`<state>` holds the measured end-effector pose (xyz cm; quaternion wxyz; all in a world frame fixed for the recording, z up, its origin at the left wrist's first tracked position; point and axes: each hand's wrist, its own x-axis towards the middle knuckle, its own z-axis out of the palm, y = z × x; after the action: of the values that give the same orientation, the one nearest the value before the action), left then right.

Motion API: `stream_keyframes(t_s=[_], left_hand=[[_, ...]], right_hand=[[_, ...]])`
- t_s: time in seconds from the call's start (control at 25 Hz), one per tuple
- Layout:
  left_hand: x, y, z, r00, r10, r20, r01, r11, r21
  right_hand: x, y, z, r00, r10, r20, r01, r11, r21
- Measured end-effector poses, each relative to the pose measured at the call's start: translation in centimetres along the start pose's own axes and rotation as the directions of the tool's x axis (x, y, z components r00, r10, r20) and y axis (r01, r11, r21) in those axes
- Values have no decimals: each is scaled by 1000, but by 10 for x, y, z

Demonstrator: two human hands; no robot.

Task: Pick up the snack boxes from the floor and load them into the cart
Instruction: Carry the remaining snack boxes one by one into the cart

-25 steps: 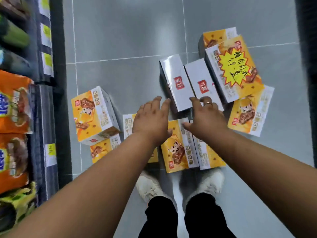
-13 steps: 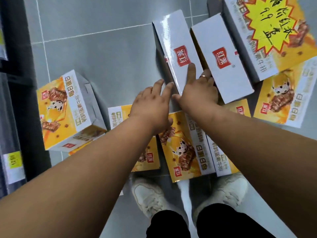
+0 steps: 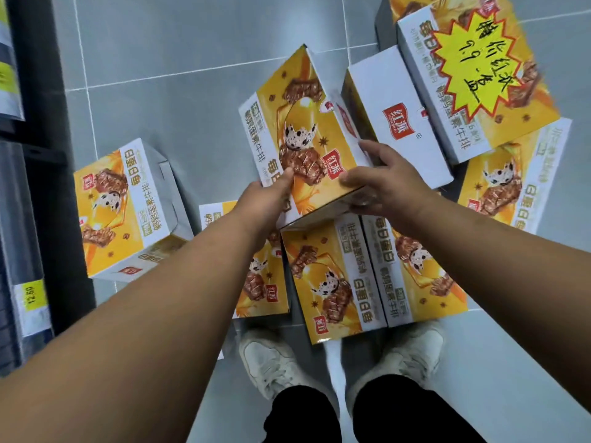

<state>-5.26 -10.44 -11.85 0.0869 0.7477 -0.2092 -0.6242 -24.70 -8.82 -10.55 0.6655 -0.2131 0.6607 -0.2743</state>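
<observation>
Head view: we see the left hand (image 3: 265, 199) and right hand (image 3: 387, 183) clamped on a tilted snack box (image 3: 300, 135), above other boxes (image 3: 335, 282) on the floor (image 3: 192, 91)

The held box (image 3: 303, 129) carries a red "红派" logo; right of it, a starburst sign (image 3: 473, 55) reads "9.9"; far left, a shelf tag (image 3: 33, 295) reads "12.50".

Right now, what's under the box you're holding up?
The lifted box overhangs the far ends of the middle flat box and the right flat box. The floor directly beneath it is hidden.
</observation>
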Motion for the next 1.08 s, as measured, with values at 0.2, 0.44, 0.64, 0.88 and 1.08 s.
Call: stream_keyframes(t_s=[0.2, 0.44, 0.64, 0.88, 1.08], left_hand=[[-4, -9, -14, 981, -26, 192, 97, 924, -369], [-44, 13, -53, 985, 54, 164, 39, 856, -515], [-138, 33, -62, 968, 103, 230, 36, 846, -532], [-274, 85, -34, 935, 251, 249, -38, 773, -634], [-396, 142, -40, 799, 282, 530, -201, 958, -207]], right_hand=[[-18, 14, -23, 977, 101, 187, -128, 982, 140], [-76, -4, -66, 901, 125, 415, -164, 985, 59], [-148, -42, -88, 987, 88, 133, -118, 965, 234], [-270, -111, -77, 986, -100, -132, 150, 877, 457], [-424, -150, -101, 928, -194, -318, 342, 781, 522]])
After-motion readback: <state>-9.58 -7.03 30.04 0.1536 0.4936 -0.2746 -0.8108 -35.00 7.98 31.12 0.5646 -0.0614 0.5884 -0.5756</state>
